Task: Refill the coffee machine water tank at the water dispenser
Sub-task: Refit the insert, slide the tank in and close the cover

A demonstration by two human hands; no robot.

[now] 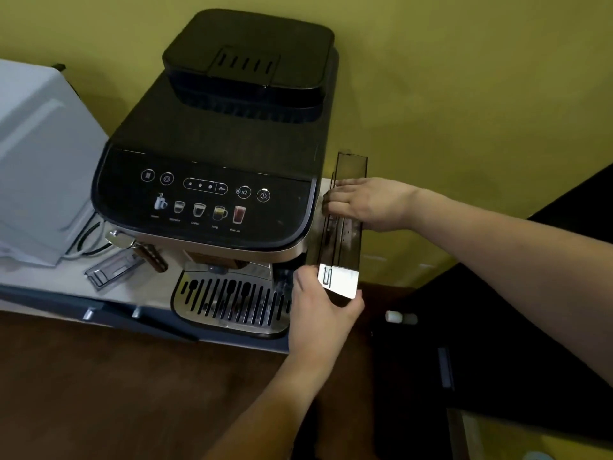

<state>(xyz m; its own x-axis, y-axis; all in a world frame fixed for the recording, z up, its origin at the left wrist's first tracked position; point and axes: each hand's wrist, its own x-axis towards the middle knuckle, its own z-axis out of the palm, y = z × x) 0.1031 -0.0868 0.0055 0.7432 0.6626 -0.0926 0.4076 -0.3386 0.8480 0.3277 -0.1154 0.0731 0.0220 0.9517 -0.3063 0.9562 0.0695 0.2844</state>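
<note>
A black coffee machine stands on a pale counter against a yellow-green wall. Along its right side sits the narrow, smoky clear water tank with a white front face. My left hand grips the tank's front lower end, fingers wrapped around the white face. My right hand lies over the tank's top edge near the middle, fingers curled over its left rim. The tank's lower part is hidden behind my hands and the machine. No water dispenser is in sight.
A white appliance stands left of the machine, with cables beside it. A clear plastic lid-like part lies on the counter near the steam wand. The drip tray juts over the counter's front edge. Dark furniture is at the right.
</note>
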